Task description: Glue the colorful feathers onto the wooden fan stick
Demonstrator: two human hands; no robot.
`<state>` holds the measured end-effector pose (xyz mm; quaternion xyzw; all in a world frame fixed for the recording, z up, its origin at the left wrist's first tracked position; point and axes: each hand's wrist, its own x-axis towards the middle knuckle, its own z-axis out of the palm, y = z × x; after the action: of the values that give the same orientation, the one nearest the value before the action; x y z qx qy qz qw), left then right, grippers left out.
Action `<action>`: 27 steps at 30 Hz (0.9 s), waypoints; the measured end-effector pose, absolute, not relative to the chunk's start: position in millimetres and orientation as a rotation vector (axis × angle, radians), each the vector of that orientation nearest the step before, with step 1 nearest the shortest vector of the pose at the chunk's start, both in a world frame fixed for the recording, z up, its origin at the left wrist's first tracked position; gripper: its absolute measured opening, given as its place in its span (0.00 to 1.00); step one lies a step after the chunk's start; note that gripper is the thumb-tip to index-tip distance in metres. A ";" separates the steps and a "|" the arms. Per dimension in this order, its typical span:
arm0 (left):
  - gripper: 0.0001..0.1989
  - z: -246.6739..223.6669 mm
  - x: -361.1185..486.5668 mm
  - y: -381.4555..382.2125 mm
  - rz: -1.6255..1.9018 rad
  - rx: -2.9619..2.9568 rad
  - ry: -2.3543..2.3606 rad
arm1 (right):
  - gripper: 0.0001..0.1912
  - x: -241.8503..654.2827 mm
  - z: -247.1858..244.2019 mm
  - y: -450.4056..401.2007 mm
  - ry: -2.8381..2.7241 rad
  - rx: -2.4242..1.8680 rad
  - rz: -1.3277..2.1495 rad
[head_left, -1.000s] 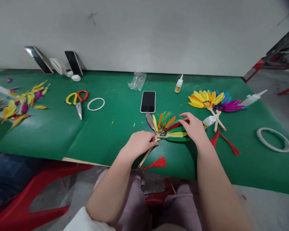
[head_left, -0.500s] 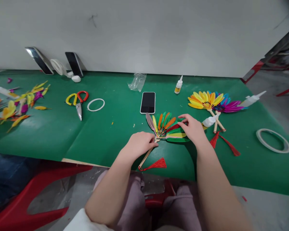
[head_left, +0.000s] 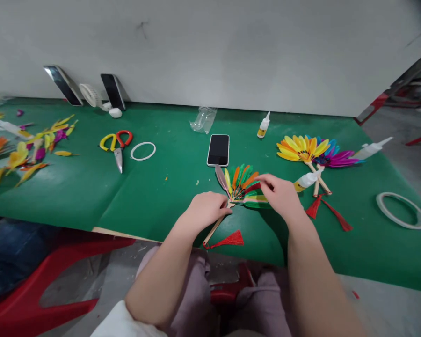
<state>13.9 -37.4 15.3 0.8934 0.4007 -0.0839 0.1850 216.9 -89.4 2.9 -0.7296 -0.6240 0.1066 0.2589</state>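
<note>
A feather fan (head_left: 244, 180) with green, orange, yellow, dark red and grey-pink feathers lies on the green table in front of me. My left hand (head_left: 210, 209) is closed on the fan where its wooden handle meets the feathers. The handle slants down toward the table's front edge, with a red tassel (head_left: 232, 238) beside it. My right hand (head_left: 276, 191) is over the right-hand feathers, thumb and index finger closed at a dark red feather. Its palm hides part of the green and yellow feathers.
Behind the fan lies a phone (head_left: 218, 150). Glue bottles (head_left: 306, 181) and two finished-looking fans (head_left: 303, 149) are to the right, near a tape ring (head_left: 402, 210). Scissors (head_left: 118, 154), a thin ring (head_left: 143, 151) and loose feathers (head_left: 19, 157) lie left.
My right hand has shifted slightly down over the right-hand feathers, covering more of them, its fingertips closer together. My left hand keeps its hold. The view has shifted slightly.
</note>
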 end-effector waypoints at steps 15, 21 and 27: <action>0.19 10.1 10.7 -36.3 -0.186 2.552 1.096 | 0.14 185.1 0.2 -89.1 -2.086 -2.060 0.241; 0.20 8.0 10.2 -36.1 -0.159 2.568 1.092 | 0.14 183.4 -1.5 -89.2 -2.121 -2.074 0.235; 0.19 7.6 10.0 -36.4 -0.158 2.561 1.094 | 0.14 181.2 0.9 -89.3 -2.136 -2.099 0.230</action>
<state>10.0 -36.4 7.6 0.9040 0.3861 -0.0558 0.1751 181.2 -89.3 0.9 -0.6971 -0.7096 0.0764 0.0690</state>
